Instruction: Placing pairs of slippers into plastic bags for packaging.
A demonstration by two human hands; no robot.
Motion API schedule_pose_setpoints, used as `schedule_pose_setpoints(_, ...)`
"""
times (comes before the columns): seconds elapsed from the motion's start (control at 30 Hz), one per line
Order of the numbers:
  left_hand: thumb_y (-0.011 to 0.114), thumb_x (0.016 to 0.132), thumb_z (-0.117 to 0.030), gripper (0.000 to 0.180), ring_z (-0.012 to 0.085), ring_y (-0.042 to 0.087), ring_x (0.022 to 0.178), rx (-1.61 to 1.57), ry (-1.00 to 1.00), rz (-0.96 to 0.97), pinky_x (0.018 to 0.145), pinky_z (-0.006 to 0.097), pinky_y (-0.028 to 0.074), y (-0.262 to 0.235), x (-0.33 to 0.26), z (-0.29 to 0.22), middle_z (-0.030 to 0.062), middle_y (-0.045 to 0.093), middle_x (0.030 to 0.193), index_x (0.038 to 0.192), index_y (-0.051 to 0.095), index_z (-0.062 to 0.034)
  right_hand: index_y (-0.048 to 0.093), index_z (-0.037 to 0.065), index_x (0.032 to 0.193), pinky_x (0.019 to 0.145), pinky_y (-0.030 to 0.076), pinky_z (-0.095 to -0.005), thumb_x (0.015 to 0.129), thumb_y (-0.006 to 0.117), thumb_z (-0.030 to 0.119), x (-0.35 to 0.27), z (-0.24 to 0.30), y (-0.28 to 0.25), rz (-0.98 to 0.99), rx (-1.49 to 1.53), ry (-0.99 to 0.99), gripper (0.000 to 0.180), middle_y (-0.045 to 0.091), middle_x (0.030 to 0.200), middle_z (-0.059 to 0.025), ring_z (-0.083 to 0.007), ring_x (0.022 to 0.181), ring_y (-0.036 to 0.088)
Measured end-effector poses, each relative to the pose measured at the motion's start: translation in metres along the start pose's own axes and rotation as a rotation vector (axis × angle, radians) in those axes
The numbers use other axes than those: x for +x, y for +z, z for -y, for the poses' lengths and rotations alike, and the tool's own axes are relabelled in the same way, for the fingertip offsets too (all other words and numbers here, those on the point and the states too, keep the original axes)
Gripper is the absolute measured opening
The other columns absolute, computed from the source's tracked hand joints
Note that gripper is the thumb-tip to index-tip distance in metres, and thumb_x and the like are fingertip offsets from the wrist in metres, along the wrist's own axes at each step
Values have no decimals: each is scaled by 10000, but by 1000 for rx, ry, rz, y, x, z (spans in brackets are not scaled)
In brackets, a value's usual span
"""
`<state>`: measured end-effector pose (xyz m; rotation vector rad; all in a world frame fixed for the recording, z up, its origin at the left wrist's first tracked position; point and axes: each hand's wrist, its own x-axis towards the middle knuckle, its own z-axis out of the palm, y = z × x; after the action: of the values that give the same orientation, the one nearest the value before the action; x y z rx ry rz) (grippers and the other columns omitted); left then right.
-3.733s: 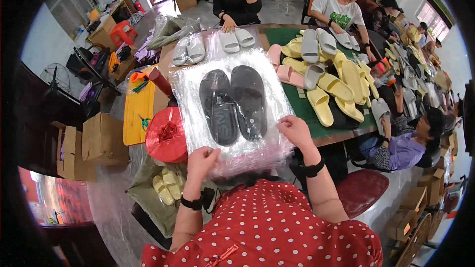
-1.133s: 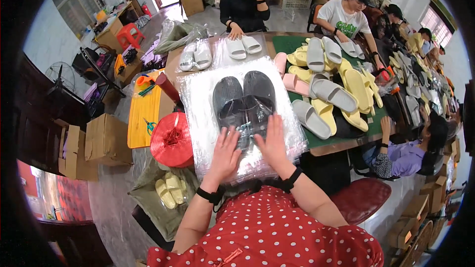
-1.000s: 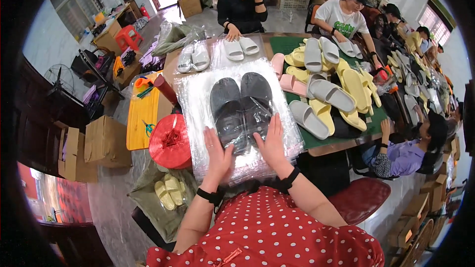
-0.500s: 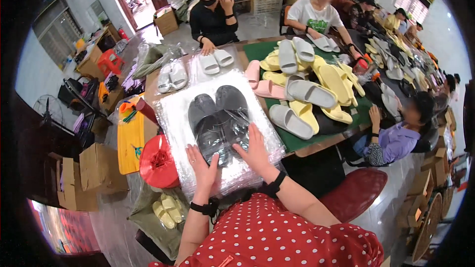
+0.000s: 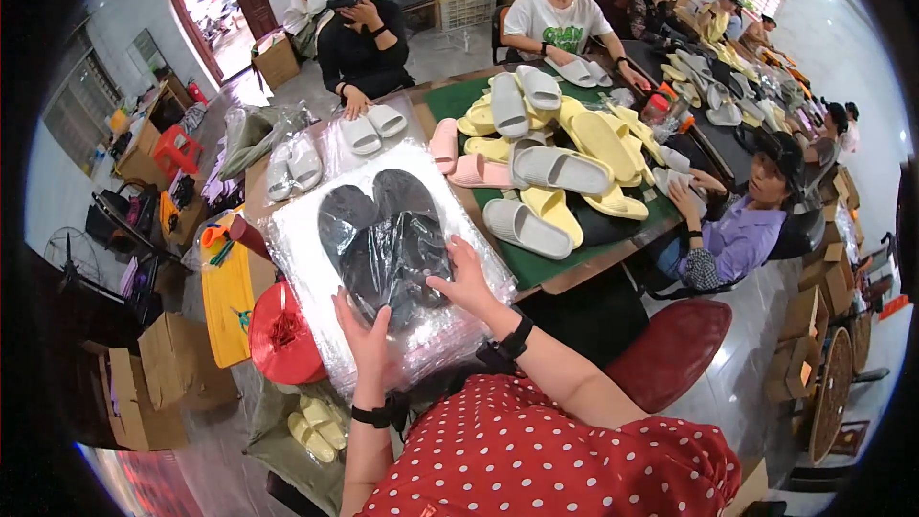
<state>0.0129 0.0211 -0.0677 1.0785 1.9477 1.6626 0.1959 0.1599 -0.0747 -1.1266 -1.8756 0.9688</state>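
From here I see the left hand [image 5: 364, 337] and right hand [image 5: 469, 280], both loosely open, thumbs apart, cupped against the bagged black slippers [image 5: 407, 199] between and just ahead of them. A red roll [image 5: 285, 333] sits left of the left hand; a grey slipper [image 5: 526, 229] lies right of the right. Farther ahead, a co-worker's hand [image 5: 355, 101] touches pale slippers [image 5: 362, 138].
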Motion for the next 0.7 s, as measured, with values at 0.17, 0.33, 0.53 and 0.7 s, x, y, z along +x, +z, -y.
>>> schedule_pose_setpoints(0.17, 603, 851, 76, 816, 202, 539, 1115, -458, -136, 140, 976, 311, 418, 16, -15, -82, 148, 507, 1313, 1526, 162, -49, 439, -63, 1360, 1113, 338, -442, 731, 836, 283, -5, -10, -12, -21, 351, 42, 820, 319, 1490, -230, -374, 1361, 349)
schedule_pose_setpoints(0.33, 560, 846, 68, 728, 240, 542, 1196, -677, -154, 161, 1029, 361, 419, 2, -17, -96, 141, 522, 1342, 1505, 262, -21, 432, -2, 1389, 1027, 413, -431, 742, 841, 307, -19, 25, -47, -52, -87, -139, 825, 379, 1465, -156, -297, 1274, 457)
schedule_pose_setpoints(0.53, 549, 839, 23, 623, 287, 540, 1232, -960, -239, 302, 1071, 429, 420, -18, -26, -102, 147, 521, 1365, 1436, 371, 19, 406, -21, 1400, 1022, 405, -374, 763, 843, 258, -41, 75, -64, -166, 381, 61, 821, 501, 1345, -163, -198, 1231, 475)
schedule_pose_setpoints(0.7, 537, 855, 15, 612, 288, 533, 1238, -892, -277, 204, 1065, 445, 425, -22, -33, -115, 156, 520, 1360, 1441, 362, 17, 453, -48, 1319, 917, 478, -332, 832, 775, 241, -47, 88, -53, 18, 580, 143, 651, 626, 1173, -157, -224, 1042, 610)
